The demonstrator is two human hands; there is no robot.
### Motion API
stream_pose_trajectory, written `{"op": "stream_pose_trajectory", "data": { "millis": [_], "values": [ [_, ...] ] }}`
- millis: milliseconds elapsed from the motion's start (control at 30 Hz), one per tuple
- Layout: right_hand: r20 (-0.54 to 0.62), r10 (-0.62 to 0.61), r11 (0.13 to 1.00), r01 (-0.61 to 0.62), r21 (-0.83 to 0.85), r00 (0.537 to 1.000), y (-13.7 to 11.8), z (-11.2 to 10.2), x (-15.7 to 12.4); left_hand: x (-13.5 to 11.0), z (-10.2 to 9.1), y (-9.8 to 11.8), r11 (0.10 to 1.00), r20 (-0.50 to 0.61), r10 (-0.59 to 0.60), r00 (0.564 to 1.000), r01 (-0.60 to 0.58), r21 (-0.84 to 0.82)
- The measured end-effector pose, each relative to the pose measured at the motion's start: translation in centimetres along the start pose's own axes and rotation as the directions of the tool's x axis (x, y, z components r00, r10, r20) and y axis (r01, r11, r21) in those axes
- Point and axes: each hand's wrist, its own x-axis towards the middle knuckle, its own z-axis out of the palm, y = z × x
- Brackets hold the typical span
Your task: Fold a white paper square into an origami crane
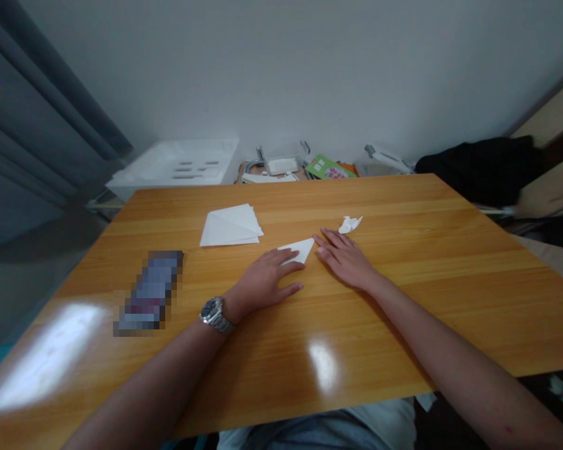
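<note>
A small folded white paper (299, 249) lies on the wooden table (403, 300) near its middle. My left hand (263, 281), with a metal watch on the wrist, lies flat on the paper's near left part, fingers stretched out. My right hand (344, 257) rests flat on the table just right of the paper, its fingertips at the paper's pointed right corner. Neither hand grips anything.
A stack of folded white sheets (231, 225) lies behind my left hand. A crumpled paper scrap (349, 224) sits beyond my right hand. A blurred dark flat object (149, 292) lies at the left. White tray (178, 164), clutter and a black cloth (483, 165) stand behind the table.
</note>
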Motion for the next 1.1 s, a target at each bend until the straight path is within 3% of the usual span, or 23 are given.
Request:
{"op": "stream_pose_trajectory", "data": {
  "millis": [467,700,967,1100],
  "values": [
    [-0.058,-0.104,0.985,0.111,0.133,0.993,0.5,-0.8,-0.9,0.2,-0.2,0.5,0.99,-0.06,-0.06,0.996,0.067,0.122],
    [-0.046,-0.3,0.94,0.303,0.156,0.953,0.1,-2.0,-1.6,0.1,-0.1,0.5,0.982,-0.098,-0.087,0.991,0.102,0.157],
    [-0.066,-0.413,0.875,0.416,0.249,0.908,-0.3,-2.2,-1.8,0.0,0.1,0.4,0.98,-0.13,-0.064,0.989,0.087,0.179],
    [-0.066,-0.414,0.87,0.416,0.263,0.908,-0.2,-2.0,-1.8,0.1,0.0,0.5,0.974,-0.144,-0.081,0.986,0.11,0.201]
  ]
}}
